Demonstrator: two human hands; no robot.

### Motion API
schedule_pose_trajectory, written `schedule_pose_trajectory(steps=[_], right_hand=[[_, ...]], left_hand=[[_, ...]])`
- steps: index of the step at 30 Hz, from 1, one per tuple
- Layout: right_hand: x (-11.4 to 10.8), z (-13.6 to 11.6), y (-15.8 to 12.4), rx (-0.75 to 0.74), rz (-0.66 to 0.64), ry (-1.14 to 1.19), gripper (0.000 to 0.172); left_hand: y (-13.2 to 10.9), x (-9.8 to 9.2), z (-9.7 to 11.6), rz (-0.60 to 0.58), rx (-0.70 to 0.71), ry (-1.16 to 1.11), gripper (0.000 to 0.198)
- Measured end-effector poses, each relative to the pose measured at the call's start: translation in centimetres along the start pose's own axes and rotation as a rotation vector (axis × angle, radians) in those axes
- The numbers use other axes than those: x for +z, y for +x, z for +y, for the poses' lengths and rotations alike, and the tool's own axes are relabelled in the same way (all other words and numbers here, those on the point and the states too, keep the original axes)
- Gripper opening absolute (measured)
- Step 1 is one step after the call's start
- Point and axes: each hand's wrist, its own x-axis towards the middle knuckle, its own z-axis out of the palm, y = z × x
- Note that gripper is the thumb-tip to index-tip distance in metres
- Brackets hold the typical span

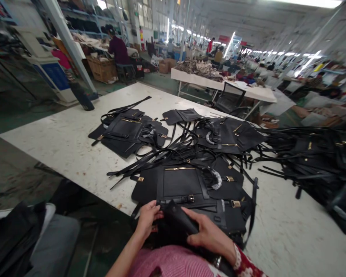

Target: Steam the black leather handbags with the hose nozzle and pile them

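Your R hand [210,232] has its grip clamped round a blk piece [177,219] at table [288,219] edge, nr a blk bag [181,182]; L hand [147,218] just beside, can't tell if pinching.

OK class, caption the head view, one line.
Right hand holding a black piece, left hand alongside, bag panels on white table.

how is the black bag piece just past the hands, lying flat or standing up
Lying flat: the black bag piece has its gold zip and buckle facing up.
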Motion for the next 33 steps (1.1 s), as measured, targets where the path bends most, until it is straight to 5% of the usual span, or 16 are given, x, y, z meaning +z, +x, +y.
schedule_pose_trajectory(steps=[4,10,17,25,30,33], right_hand=[[0.5,0.8,3.4,0.033,-0.075,0.046,0.076],[-0.6,-0.6,4.4,-0.055,0.225,0.053,0.075],[0.2,0.1,1.2,-0.007,0.038,-0.064,0.074],[2.3,0.3,4.6,-0.091,0.065,-0.168,0.071],[0.0,-0.8,5.6,-0.111,0.263,-0.086,0.071],[-2.2,-1.4,5.9,-0.054,0.265,-0.052,0.072]], left_hand=[[0.1,-0.5,0.0,-0.083,-0.042,-0.076,0.026],[-0.5,-0.7,0.7,-0.111,-0.104,-0.19,0.028],[-0.2,-1.1,0.6,-0.192,-0.098,-0.144,0.025],[-1.1,-0.2,-1.1,-0.158,-0.187,-0.109,0.03],[-3.3,-0.2,-1.5,-0.47,-0.267,0.019,0.034],[-2.6,-0.9,0.3,-0.417,-0.214,-0.026,0.044]])
